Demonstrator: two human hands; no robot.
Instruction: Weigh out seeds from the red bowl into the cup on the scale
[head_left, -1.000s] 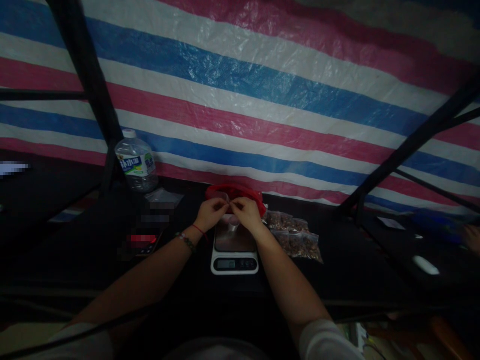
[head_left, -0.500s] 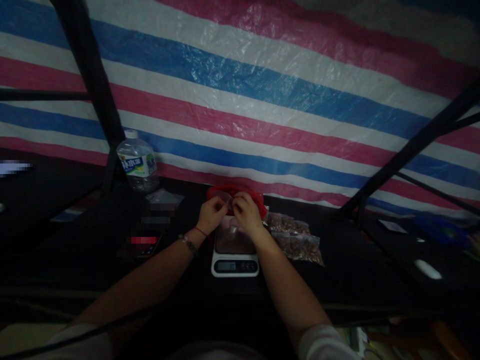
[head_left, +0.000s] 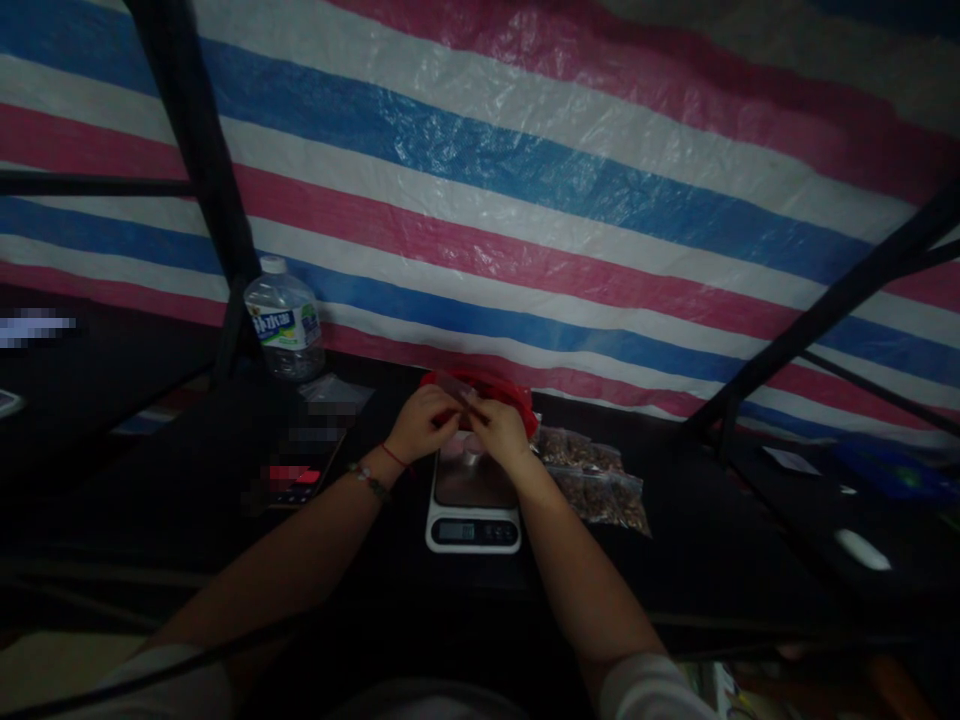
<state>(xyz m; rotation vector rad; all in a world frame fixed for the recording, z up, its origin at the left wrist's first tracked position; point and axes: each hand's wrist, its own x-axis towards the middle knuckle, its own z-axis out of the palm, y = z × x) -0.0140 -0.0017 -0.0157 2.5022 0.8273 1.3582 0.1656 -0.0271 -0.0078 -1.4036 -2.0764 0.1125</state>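
My left hand [head_left: 424,422] and my right hand [head_left: 498,428] meet above the back of a kitchen scale [head_left: 475,490]. Both have their fingers pinched on a small clear plastic bag [head_left: 454,386], which is dim and partly hidden by the fingers. Just behind them sits a red plastic bag [head_left: 510,388]; its contents are hidden. A pale pink item [head_left: 451,444] shows on the scale's plate under my hands. Several filled zip bags [head_left: 596,492] with brown, grainy contents lie in two rows beside my right forearm.
A large clear bottle [head_left: 283,325] stands at the back left, with flat clear bags [head_left: 337,392] in front of it. A phone [head_left: 300,485] lies left of my left wrist. Dark frame bars [head_left: 202,150] and a striped tarp [head_left: 525,220] rise behind the black table [head_left: 697,520].
My fingertips have shifted a little on the clear bag, and the left hand is turned more over it. The whole view has moved slightly; the scale and filled bags stay in place.
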